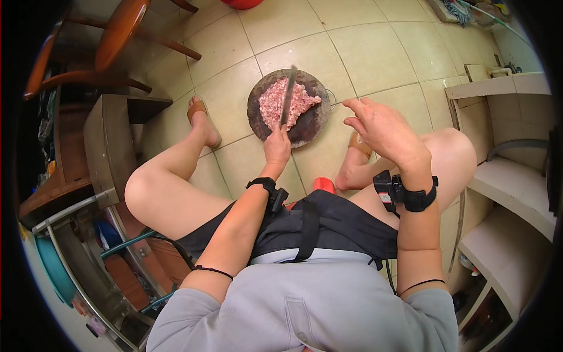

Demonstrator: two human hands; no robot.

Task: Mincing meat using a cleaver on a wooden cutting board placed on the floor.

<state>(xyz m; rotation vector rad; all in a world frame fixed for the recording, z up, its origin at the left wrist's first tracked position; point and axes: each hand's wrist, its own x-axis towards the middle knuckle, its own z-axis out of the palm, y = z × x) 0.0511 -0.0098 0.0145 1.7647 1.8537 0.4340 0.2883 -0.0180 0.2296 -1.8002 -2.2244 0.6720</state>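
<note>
A round chopping board (pixel 310 130) with a wire loop at its right edge lies on the tiled floor between my feet. Minced meat (pixel 272 103) is spread in a mound over its middle. My left hand (pixel 278 147), at the board's near edge, grips a kitchen knife (pixel 288 97). Its blade points away from me and crosses the meat, seen nearly edge-on. To the right of the board, my right hand (pixel 380 127) is raised above my right knee, its fingers apart and bent, holding nothing.
Wooden chair legs (pixel 176 47) and a dark wooden cabinet (pixel 110 136) stand on the left. Tiled shelves (pixel 506 176) line the right side. A red object (pixel 324 185) is on the floor near my right foot. A red container (pixel 242 3) shows at the top edge.
</note>
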